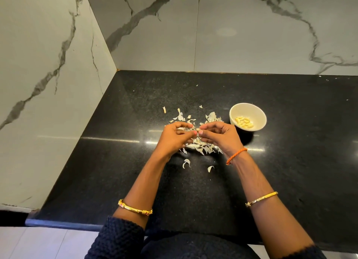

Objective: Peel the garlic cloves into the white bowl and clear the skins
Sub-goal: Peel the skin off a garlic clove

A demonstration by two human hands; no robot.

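Black desk [290, 162], marble walls. Left hand [175, 136] and right hand [219, 135] pinched garlic clove [198, 129] over skins [201, 148], fingers curled narrow for stripping. White bowl [258, 111] at two o'clock, handy for drops.

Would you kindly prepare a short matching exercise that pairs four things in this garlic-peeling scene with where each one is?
Things:
1. white bowl
2. garlic clove
3. garlic skins
4. orange thread band

Places:
A. scattered on the black counter
B. around the right wrist
C. pinched between the fingertips of left hand and right hand
D. right of the hands, holding peeled cloves

Pairs: 1-D, 2-C, 3-A, 4-B
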